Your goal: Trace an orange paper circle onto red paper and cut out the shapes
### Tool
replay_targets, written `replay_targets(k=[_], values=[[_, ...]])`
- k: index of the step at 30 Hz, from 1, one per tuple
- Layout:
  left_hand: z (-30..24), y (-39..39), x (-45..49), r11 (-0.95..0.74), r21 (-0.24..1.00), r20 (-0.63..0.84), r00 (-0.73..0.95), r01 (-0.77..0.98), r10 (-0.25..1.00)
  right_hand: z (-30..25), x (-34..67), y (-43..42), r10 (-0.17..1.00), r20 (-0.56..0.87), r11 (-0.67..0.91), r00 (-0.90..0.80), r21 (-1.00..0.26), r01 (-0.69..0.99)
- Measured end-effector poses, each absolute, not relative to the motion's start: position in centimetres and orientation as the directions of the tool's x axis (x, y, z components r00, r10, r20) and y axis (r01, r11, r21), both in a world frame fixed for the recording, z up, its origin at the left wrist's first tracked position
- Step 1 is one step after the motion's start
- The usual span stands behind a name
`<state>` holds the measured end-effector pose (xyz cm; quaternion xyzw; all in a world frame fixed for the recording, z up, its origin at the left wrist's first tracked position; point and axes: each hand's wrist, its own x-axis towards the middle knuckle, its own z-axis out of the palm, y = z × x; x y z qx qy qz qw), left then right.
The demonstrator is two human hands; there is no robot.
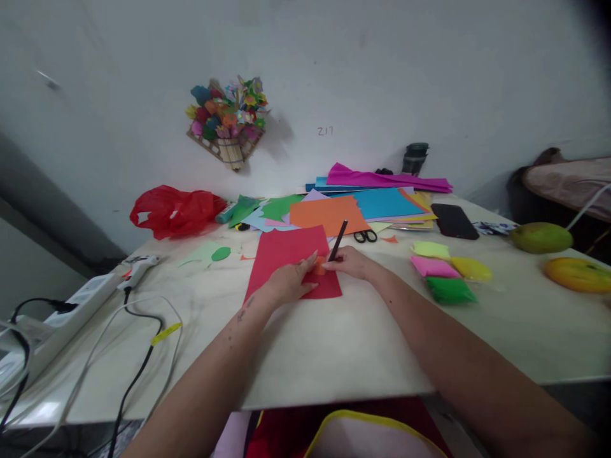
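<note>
We judge the step in hand to be marking around the small orange piece (319,264) on the red sheet (286,249), with the dark writing tool (340,236) at the piece's right side. Our left hand (292,280) lies palm down across the sheet, fingers spread and reaching the orange piece, apparently steadying it rather than gripping it; our right hand (352,262) pinches the writing tool, its top leaning away to the right. To our eye, the next move calls for light, even pressure from the left fingers, so that the piece does not slide, and a tip kept close against its edge. The red sheet rests on the pale surface (363,356) in front of us, just short of the overlapping colored papers (329,213) and left of the scissors (365,236). It looks flat and plain, with an uneven far edge. The orange piece sits toward the sheet's right side, partly covered by our fingers, so we cannot tell its full outline, nor whether any of the 2 hands' work has left a line.
</note>
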<state>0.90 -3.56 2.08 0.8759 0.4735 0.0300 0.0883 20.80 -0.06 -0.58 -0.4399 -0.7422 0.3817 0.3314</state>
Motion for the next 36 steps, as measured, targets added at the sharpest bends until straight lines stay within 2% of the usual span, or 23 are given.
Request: replay_targets(k=[19,25,28,31,36], values=[[1.9,-3.5,0.8,-0.563,0.170,-0.014,0.574,0.809,0.819,-0.7,21.3,0.3,0.920,0.120,0.274,-0.374,-0.879,0.391],[1.8,-3.2,0.9,-0.595,0.083,-0.010,0.598,0.799,0.802,-1.1,21.5,0.5,0.927,0.102,0.237,-0.360,-0.904,0.356],[1.8,-3.1,0.9,-0.588,0.080,-0.024,0.591,0.805,0.806,-1.1,21.5,0.5,0.930,0.098,0.229,-0.355,-0.909,0.349],[1.8,-3.1,0.9,-0.593,0.108,-0.012,0.598,0.798,0.802,-0.9,21.5,0.4,0.929,0.133,0.243,-0.345,-0.923,0.298],[1.7,-3.1,1.0,-0.579,0.128,0.010,0.583,0.805,0.812,-0.1,20.3,-0.3,0.920,0.279,0.331,-0.277,-0.929,0.163]])
